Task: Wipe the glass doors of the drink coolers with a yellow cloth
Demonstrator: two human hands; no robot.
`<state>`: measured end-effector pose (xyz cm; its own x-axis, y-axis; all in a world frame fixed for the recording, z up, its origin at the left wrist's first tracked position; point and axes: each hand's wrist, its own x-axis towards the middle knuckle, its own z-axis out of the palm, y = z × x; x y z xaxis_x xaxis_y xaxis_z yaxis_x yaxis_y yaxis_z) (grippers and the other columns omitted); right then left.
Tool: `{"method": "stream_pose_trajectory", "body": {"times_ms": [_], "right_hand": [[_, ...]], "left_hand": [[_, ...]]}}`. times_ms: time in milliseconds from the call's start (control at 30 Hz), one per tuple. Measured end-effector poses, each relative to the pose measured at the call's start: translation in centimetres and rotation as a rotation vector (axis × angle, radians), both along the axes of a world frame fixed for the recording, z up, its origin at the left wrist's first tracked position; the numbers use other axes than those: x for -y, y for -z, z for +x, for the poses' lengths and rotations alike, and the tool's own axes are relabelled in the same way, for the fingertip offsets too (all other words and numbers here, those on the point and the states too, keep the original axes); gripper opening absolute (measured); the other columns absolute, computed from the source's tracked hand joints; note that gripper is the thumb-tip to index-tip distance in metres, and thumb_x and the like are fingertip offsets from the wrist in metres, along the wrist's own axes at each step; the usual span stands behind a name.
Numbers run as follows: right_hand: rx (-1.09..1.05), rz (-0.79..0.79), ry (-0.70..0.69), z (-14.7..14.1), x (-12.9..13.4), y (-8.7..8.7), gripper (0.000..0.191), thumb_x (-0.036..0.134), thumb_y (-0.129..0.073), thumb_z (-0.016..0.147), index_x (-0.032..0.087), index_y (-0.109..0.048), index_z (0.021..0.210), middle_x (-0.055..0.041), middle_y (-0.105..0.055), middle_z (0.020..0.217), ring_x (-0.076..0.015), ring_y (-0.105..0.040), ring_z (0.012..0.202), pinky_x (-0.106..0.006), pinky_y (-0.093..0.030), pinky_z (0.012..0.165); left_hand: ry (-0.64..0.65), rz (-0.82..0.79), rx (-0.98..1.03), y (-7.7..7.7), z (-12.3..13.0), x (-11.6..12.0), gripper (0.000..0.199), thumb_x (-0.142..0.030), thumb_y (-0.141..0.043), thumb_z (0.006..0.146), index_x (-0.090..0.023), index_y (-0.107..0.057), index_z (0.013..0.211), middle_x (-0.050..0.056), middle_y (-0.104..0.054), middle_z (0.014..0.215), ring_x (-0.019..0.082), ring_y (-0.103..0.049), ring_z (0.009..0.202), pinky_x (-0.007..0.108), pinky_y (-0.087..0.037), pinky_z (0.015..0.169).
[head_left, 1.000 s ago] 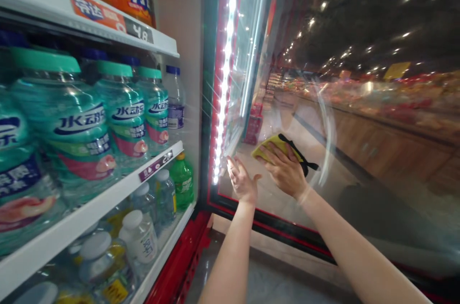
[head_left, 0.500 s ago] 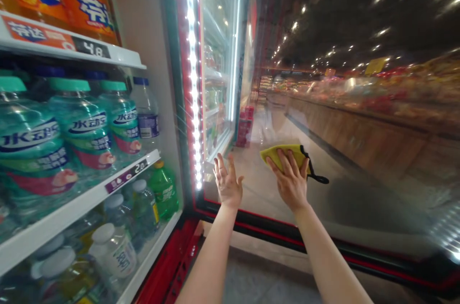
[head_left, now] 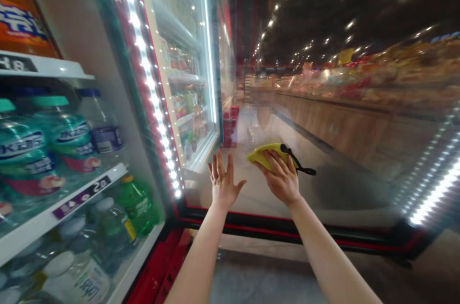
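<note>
A glass door with a black and red frame stands open before me. Against its inner side, my right hand presses a folded yellow cloth with its fingers laid over it. A black loop dangles from the cloth's right end. To the left, my left hand is raised with fingers spread and holds nothing. It is close to the glass; whether the palm touches it I cannot tell.
On my left, cooler shelves hold teal-capped bottles, a green bottle and white-capped bottles. Bright LED strips run along the door frame. Through the glass show another lit cooler and a long wooden display counter.
My view has turned right, so the shelves slide left and the door's right LED strip shows more. The right hand and cloth shift slightly left in view; the left thumb spreads wider.
</note>
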<state>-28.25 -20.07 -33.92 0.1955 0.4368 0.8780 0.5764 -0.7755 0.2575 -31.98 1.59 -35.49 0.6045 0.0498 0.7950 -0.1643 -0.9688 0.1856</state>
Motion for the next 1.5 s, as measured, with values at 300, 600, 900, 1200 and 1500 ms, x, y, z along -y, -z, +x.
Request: {"method": "stream_pose_trajectory", "body": {"times_ms": [300,600,900,1200,1500], "right_hand": [[-0.200,0.416,0.139,0.3,0.5,-4.7,0.075,0.012,-0.044,0.095,0.035,-0.027,0.163,-0.0077,-0.016,0.174,-0.0403,-0.016,0.158,-0.077,-0.023,0.118],[0.005,0.074,0.152,0.5,8.6,0.0,0.067,0.012,-0.056,0.094,0.045,-0.047,0.153,-0.0046,-0.053,0.156,-0.0302,-0.048,0.145,-0.060,-0.025,0.125],[-0.226,0.226,0.195,-0.4,4.2,-4.6,0.073,0.010,-0.046,0.094,0.036,-0.033,0.161,-0.0068,-0.024,0.172,-0.0373,-0.018,0.158,-0.072,-0.023,0.121],[-0.155,0.173,0.275,0.1,10.4,-4.3,0.073,0.010,-0.053,0.092,0.041,-0.040,0.157,-0.0040,-0.035,0.168,-0.0325,-0.030,0.155,-0.064,-0.025,0.125],[-0.095,0.269,0.293,0.3,11.0,2.9,0.063,0.007,-0.046,0.093,0.033,-0.053,0.150,-0.0105,-0.038,0.166,-0.0350,-0.023,0.157,-0.067,-0.033,0.119]], "left_hand": [[0.096,0.053,-0.020,-1.6,0.4,4.4,0.122,-0.028,-0.087,0.074,-0.028,-0.007,0.166,0.017,-0.005,0.174,0.040,-0.001,0.159,0.067,-0.021,0.124],[0.144,0.074,-0.016,-1.6,1.2,6.9,0.112,-0.030,-0.080,0.081,-0.024,-0.008,0.166,0.017,-0.004,0.173,0.040,0.000,0.159,0.068,-0.018,0.124],[0.178,0.141,-0.012,-2.2,1.2,8.8,0.119,-0.023,-0.085,0.075,-0.026,-0.008,0.166,0.018,-0.011,0.173,0.038,0.000,0.159,0.066,-0.015,0.126],[0.247,0.095,0.023,-1.8,1.8,10.7,0.116,-0.021,-0.084,0.075,-0.028,-0.011,0.166,0.017,-0.010,0.173,0.038,-0.004,0.159,0.066,-0.015,0.126],[0.321,0.120,0.030,-0.5,2.2,13.0,0.109,-0.028,-0.078,0.083,-0.030,-0.008,0.166,0.014,-0.004,0.174,0.037,-0.002,0.159,0.065,-0.017,0.125]]}}
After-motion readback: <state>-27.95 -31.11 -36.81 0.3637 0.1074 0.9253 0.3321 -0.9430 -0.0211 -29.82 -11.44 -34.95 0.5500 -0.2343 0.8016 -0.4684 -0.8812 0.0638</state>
